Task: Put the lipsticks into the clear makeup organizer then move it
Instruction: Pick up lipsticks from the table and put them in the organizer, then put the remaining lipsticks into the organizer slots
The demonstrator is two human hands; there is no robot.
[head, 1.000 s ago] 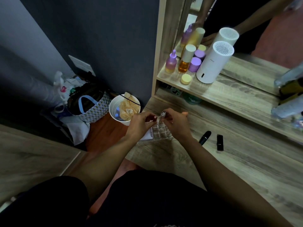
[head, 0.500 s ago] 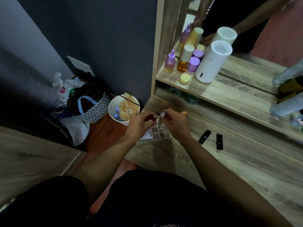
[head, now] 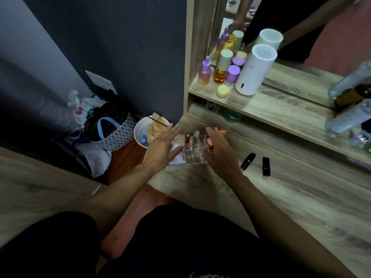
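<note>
item: clear makeup organizer [head: 195, 152] on wooden desk [head: 281, 197]. i log left hand [head: 160, 147] flat beside it, fingers spread; right hand [head: 219, 150] opposite, loosely open. two black lipsticks [head: 257, 163] lie right of organizer.

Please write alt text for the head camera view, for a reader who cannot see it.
Two open hands, the left hand and right hand, flank a clear makeup organizer on a wooden vanity top; it holds upright lipsticks, including a dark red one. Two black lipsticks lie to its right.
</note>
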